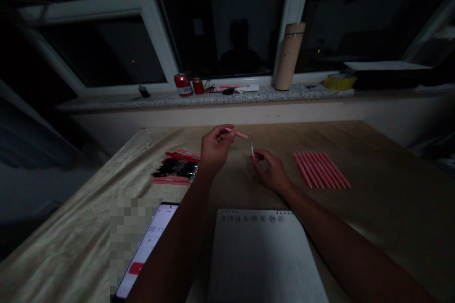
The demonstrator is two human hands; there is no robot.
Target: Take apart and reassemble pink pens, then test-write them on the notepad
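Note:
Between thumb and fingers, my left hand pinches a pink pen barrel, tilted down to the right. Lower and to its right, my right hand grips a thin pen refill that points upward, pale with a pink lower end. A gap separates the barrel from the refill. Right of my right hand, several pink pens lie side by side in a neat row. Left of my left wrist is a pile of pens in black, red and pink, partly hidden behind the wrist.
A spiral notebook with a row of drawn marks lies in front of me. Under my left forearm is a phone showing a timer. The windowsill holds a red can, a small jar, a tall cylinder and yellow tape.

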